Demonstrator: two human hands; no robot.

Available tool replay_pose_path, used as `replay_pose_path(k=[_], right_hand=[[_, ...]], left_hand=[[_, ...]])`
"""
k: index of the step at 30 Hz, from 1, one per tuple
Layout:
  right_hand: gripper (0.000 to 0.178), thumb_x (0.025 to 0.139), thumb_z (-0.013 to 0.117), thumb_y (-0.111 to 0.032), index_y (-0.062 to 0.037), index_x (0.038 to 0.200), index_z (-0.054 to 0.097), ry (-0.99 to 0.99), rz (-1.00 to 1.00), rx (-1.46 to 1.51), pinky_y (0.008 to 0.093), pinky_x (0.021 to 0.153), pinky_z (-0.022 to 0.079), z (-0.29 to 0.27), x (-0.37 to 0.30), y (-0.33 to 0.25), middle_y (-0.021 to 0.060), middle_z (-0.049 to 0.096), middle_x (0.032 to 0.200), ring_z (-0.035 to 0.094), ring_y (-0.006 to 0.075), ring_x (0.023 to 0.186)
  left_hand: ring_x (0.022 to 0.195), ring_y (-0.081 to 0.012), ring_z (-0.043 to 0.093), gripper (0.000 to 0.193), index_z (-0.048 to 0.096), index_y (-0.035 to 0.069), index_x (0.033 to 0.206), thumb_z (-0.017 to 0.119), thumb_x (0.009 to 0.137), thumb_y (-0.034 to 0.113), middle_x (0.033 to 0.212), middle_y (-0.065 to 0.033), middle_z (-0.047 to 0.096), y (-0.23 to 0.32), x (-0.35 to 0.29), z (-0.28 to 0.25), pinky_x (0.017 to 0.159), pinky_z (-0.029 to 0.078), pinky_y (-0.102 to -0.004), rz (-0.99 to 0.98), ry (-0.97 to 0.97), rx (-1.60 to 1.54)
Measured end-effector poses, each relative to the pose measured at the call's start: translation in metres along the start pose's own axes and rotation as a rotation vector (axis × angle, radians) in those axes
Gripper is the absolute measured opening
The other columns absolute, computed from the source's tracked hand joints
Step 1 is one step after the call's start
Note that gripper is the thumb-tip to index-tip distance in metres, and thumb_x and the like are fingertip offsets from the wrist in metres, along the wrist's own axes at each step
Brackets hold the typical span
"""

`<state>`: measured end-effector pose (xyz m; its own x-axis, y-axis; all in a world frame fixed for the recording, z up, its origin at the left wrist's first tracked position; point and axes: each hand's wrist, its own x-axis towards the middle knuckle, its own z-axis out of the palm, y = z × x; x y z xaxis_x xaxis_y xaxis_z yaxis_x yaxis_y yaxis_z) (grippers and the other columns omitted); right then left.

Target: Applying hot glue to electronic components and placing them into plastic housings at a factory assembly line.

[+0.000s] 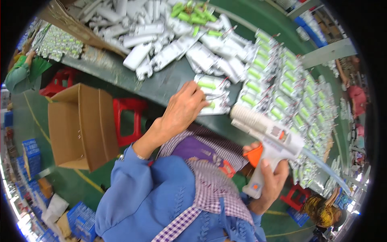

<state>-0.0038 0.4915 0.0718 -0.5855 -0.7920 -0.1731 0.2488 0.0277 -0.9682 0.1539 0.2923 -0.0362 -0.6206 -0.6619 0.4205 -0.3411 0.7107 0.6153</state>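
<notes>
Two white plastic housings lie side by side at the table's near edge, each with a green battery cell. My left hand is closed, its bent fingertips pressed on the nearer white housing and partly covering its cell. The farther housing lies right beside it. In my right hand is a white glue gun with an orange trigger. Its nozzle end points left, close to the nearer housing, and a translucent glue stick sticks out of the back. The very tip is hard to make out.
Loose white housings are heaped on the dark table, with green cells on top. Rows of filled housings cover its right side. Below stand a cardboard box and a red stool. Other people sit nearby.
</notes>
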Motion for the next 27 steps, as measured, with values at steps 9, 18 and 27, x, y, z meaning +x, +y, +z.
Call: replay_pose_path(k=[9, 18, 27], right_hand=[[0.041, 0.089, 0.052, 0.001, 0.0130, 0.128, 0.041, -0.093, 0.009, 0.020, 0.0466, 0.095, 0.051, -0.009, -0.001, 0.003, 0.0257, 0.062, 0.114, 0.064, 0.0371, 0.105], [0.044, 0.088, 0.056, -0.002, 0.0127, 0.127, 0.041, -0.044, -0.107, 0.178, 0.0481, 0.094, 0.050, -0.014, 0.007, -0.008, 0.0260, 0.062, 0.113, 0.064, 0.0387, 0.104], [0.062, 0.087, 0.053, -0.018, 0.0149, 0.135, 0.032, 0.354, -0.627, 0.168, 0.0576, 0.095, 0.047, -0.051, 0.007, -0.024, 0.0337, 0.057, 0.113, 0.062, 0.0463, 0.103]], left_hand=[[0.087, -0.0352, 0.057, 0.009, 0.054, -0.002, 0.080, 0.056, 0.072, -0.004, 0.091, -0.0168, 0.052, -0.004, -0.002, -0.001, 0.071, 0.051, -0.0444, 0.044, -0.153, 0.213], [0.087, -0.0335, 0.059, 0.009, 0.056, 0.000, 0.080, 0.060, 0.072, -0.001, 0.090, -0.0155, 0.053, -0.001, 0.002, 0.004, 0.066, 0.053, -0.0439, 0.080, -0.167, 0.270], [0.072, -0.0295, 0.060, 0.012, 0.061, 0.001, 0.087, 0.070, 0.078, 0.000, 0.083, -0.0109, 0.054, 0.049, 0.051, -0.004, 0.062, 0.050, -0.0387, 0.322, -0.082, 0.061]])
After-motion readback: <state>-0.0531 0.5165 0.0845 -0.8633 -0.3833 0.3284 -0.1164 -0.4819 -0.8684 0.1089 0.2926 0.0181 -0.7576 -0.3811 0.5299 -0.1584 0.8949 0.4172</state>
